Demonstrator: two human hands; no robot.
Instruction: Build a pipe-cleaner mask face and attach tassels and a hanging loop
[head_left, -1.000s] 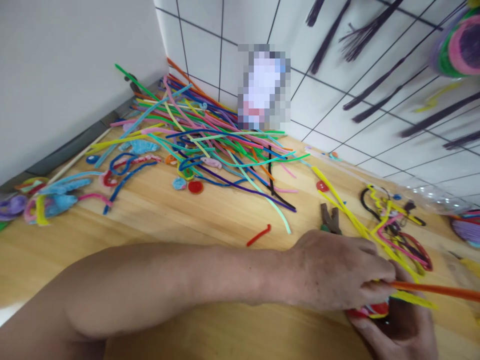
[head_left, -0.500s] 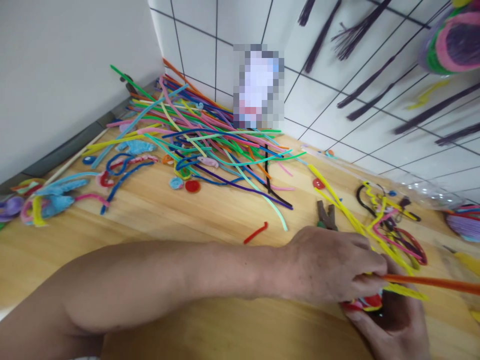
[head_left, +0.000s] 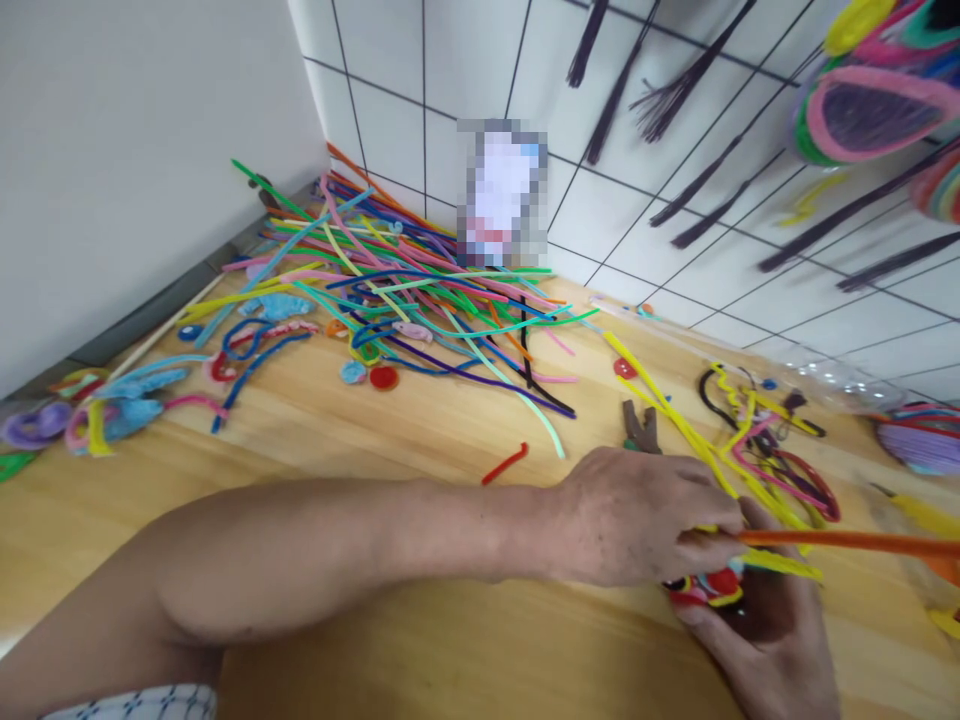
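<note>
My left hand (head_left: pixel 645 515) reaches in from the left, fingers pinched together at the inner end of an orange pipe cleaner (head_left: pixel 847 543) that runs off to the right. Just beneath those fingers is a small colourful piece (head_left: pixel 709 588) in red, yellow, black and light blue. My right hand (head_left: pixel 795 640) curls around it from the lower right, thumb along its near side. A yellow pipe cleaner (head_left: pixel 784 566) sticks out between the hands. Beyond my left hand lie pliers (head_left: pixel 640 427), their handles hidden.
A large heap of coloured pipe cleaners (head_left: pixel 427 285) lies against the tiled wall. A phone (head_left: pixel 502 195), blurred out, leans there. A short red piece (head_left: pixel 505 464) sits before my forearm. Finished-looking fuzzy shapes (head_left: pixel 135 400) are at left; yellow strands (head_left: pixel 675 420) lie behind my hands.
The view has shifted slightly. Both hands appear a little further left in the picture, still together around the colourful piece, with the orange pipe cleaner still held.
</note>
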